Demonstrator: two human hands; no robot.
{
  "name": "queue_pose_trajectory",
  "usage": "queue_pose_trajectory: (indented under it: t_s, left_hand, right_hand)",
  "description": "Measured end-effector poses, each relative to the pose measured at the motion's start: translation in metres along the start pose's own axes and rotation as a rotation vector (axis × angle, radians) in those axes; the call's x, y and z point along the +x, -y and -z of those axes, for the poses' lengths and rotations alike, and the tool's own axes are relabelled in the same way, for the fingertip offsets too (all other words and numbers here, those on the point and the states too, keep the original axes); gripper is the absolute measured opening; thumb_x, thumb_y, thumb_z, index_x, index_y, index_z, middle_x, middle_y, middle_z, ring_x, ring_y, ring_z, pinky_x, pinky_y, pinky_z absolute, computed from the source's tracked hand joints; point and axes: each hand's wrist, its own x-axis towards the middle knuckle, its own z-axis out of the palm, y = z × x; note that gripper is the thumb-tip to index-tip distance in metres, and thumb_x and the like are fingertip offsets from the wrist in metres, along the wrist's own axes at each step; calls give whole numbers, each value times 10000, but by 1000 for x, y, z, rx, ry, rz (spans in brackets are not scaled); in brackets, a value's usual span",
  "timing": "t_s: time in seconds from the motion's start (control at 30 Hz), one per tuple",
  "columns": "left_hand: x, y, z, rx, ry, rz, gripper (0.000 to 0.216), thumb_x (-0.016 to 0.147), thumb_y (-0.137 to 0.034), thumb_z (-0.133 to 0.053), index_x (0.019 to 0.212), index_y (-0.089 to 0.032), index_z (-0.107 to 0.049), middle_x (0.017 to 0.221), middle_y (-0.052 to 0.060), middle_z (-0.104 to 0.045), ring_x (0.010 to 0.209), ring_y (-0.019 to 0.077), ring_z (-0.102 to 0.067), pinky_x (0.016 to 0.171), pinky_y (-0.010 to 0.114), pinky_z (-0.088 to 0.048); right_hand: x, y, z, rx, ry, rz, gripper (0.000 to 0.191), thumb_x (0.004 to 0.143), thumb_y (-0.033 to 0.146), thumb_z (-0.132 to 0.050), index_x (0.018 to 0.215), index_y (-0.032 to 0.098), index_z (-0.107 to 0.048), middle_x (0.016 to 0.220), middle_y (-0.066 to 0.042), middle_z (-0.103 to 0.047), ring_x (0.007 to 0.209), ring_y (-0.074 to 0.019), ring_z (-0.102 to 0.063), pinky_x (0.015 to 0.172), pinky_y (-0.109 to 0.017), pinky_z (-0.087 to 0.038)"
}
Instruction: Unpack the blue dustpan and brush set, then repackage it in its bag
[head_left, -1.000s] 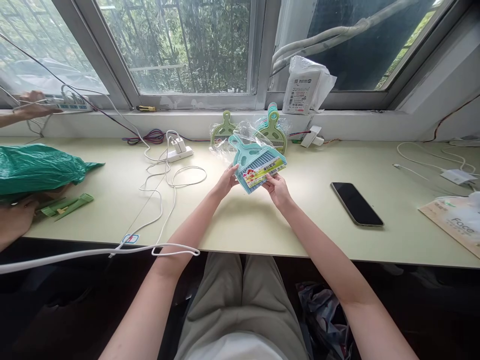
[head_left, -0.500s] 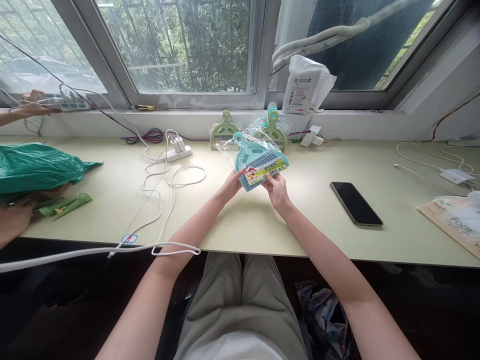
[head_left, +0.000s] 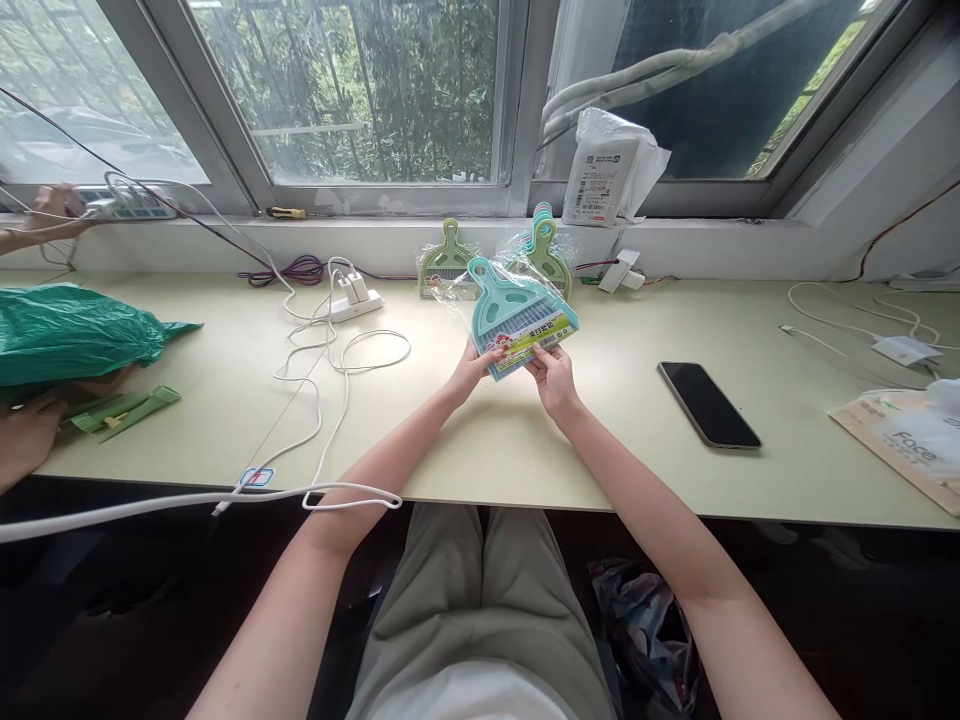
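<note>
Between my two hands I hold a light-blue dustpan and brush set in clear plastic wrap, tilted above the table. My left hand grips its lower left corner, thumb across the printed label. At the lower edge my right hand pinches the label side with its thumb on top. Behind it, a green dustpan set leans against the wall. More dustpans, green and blue, stand stacked beside that one, the front green dustpan partly hidden by the set I hold.
White cables and a power strip lie left of my hands. A phone and a tissue pack are on the right. At far left, another person's hands are near a green bag and a socket strip.
My left thumb has moved further over the label. The dustpan set stays nearly in place, and the view has shifted slightly.
</note>
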Motion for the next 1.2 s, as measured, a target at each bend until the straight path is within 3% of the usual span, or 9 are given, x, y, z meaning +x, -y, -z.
queue_pose_trajectory:
  t_s: [0.13, 0.27, 0.37, 0.5, 0.6, 0.7, 0.9, 1.03, 1.2]
  left_hand:
    - [-5, -5, -4, 145, -22, 13, 680, 754, -435, -663, 1329, -239, -359, 1322, 104, -548, 1151, 291, -570, 871, 443, -506]
    - [-7, -3, -4, 201, 93, 60, 649, 779, -507, -622, 1319, -231, -392, 1299, 133, -566, 1060, 276, -623, 843, 440, -497]
    - [-7, -2, -5, 184, 155, 86, 632, 780, -513, -625, 1313, -239, -425, 1343, 134, -540, 1099, 284, -607, 869, 450, -488]
    - [-3, -6, -6, 26, 110, -2, 595, 793, -501, -623, 1309, -260, -452, 1377, 89, -523, 1253, 285, -504, 986, 452, -439]
    - [0, -7, -5, -74, 34, -79, 580, 796, -479, -627, 1299, -244, -461, 1315, 74, -572, 1238, 272, -521, 1024, 449, -424]
    - [-1, -5, -4, -63, -18, -57, 600, 766, -420, -676, 1290, -235, -452, 1280, 71, -596, 1198, 265, -553, 1016, 452, -440]
    - [-9, -4, -9, 25, 175, 100, 554, 782, -448, -659, 1254, -223, -476, 1318, 111, -569, 1090, 266, -622, 929, 479, -487]
    - [-5, -2, -11, 13, 58, 9, 523, 743, -422, -682, 1193, -196, -541, 1283, 101, -601, 1175, 278, -565, 962, 441, -463]
    - [2, 1, -7, -3, -70, -50, 454, 684, -374, -690, 1065, -144, -600, 1142, 107, -675, 1139, 285, -586, 983, 428, -441]
  right_hand:
    - [0, 3, 0, 12, 17, 27, 233, 715, 265, -726, 913, 206, -619, 1030, -29, -704, 1000, -209, -670, 948, -401, -541]
    - [-1, 7, 0, 0, 28, 68, 249, 716, 288, -737, 924, 216, -621, 1067, -28, -696, 1029, -215, -659, 953, -407, -537]
    - [-1, 7, 0, 5, 28, 77, 259, 722, 293, -736, 941, 217, -620, 1099, -35, -685, 1065, -216, -644, 966, -405, -529]
    - [-1, 5, 0, 2, 18, 65, 258, 731, 296, -729, 950, 220, -616, 1105, -36, -680, 1095, -214, -630, 967, -403, -530]
    - [-2, 4, -1, -10, 32, 47, 258, 730, 296, -730, 949, 223, -613, 1107, -35, -678, 1087, -215, -633, 960, -406, -535]
    - [-3, 3, -2, -9, 34, 41, 257, 720, 291, -736, 933, 218, -612, 1091, -36, -682, 1066, -218, -643, 953, -406, -539]
    - [-1, 3, 1, -25, -22, 76, 243, 722, 303, -727, 919, 221, -611, 1058, -33, -693, 1065, -218, -641, 945, -406, -542]
    - [-2, 5, -3, -12, -8, 57, 215, 729, 275, -712, 910, 223, -607, 1060, -35, -690, 1076, -217, -640, 963, -416, -534]
    - [-3, 6, -6, -5, -14, -11, 172, 734, 214, -672, 891, 216, -603, 1017, -25, -704, 1047, -209, -654, 967, -410, -535]
